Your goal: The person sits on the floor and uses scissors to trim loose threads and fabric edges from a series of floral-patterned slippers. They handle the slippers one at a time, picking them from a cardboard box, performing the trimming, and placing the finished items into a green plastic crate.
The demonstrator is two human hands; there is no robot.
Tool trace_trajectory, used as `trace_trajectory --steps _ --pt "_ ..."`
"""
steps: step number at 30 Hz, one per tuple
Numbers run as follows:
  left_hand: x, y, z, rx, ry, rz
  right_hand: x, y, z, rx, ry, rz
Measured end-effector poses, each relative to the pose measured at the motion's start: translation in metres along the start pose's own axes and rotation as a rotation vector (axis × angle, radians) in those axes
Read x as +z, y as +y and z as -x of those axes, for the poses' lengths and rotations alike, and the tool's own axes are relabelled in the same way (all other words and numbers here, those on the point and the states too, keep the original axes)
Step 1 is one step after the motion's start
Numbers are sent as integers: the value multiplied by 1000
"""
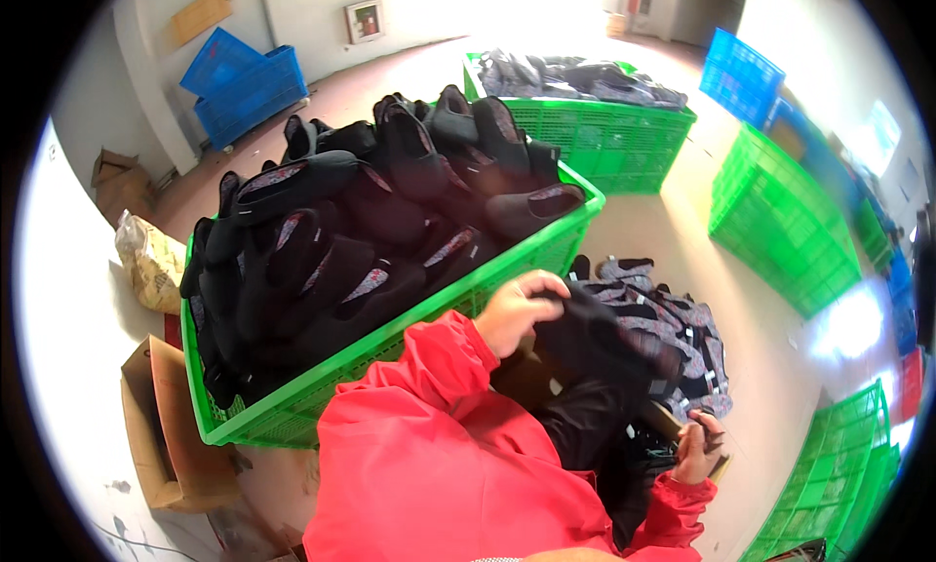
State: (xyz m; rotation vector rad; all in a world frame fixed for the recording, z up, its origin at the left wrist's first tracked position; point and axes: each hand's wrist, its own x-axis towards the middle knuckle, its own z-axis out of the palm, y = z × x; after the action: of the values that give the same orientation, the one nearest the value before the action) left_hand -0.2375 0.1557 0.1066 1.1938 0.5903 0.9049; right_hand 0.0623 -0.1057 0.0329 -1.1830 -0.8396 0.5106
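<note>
My left hand (522, 313) pinches the edge of a black fabric shoe upper (597, 338), which is smeared by motion and hangs over my lap. At the lower right my right hand (697, 450) is closed, its fingers curled around something small and dark that I cannot make out. Just beyond the held upper, a pile of grey patterned uppers (687, 338) with black parts lies on the floor. To the left, black shoe uppers (390, 211) with patterned linings are heaped above the rim of a large green crate (390, 362).
Another green crate (609, 143) full of grey and black pieces stands behind. Green crates (780, 216) and a blue crate (741, 75) line the right side. Blue crates (249, 94) sit at the back left. An open cardboard box (180, 435) and a yellowish sack (151, 260) flank the left wall.
</note>
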Motion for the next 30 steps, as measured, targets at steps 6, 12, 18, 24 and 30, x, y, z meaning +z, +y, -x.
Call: trace_trajectory --steps 6,12,18,24,30 --pt "-75 135 -53 710 550 136 -60 30 -23 135 167 86" --pt "-198 243 -114 1123 945 -459 -100 62 -24 194 276 179" --pt "-323 242 -167 960 1279 -694 -124 83 -10 268 389 262" --pt "-477 145 -185 0 1106 -1192 -116 109 -14 322 401 355" --pt "-454 123 -206 -334 1017 -1473 -104 116 -26 274 376 514"
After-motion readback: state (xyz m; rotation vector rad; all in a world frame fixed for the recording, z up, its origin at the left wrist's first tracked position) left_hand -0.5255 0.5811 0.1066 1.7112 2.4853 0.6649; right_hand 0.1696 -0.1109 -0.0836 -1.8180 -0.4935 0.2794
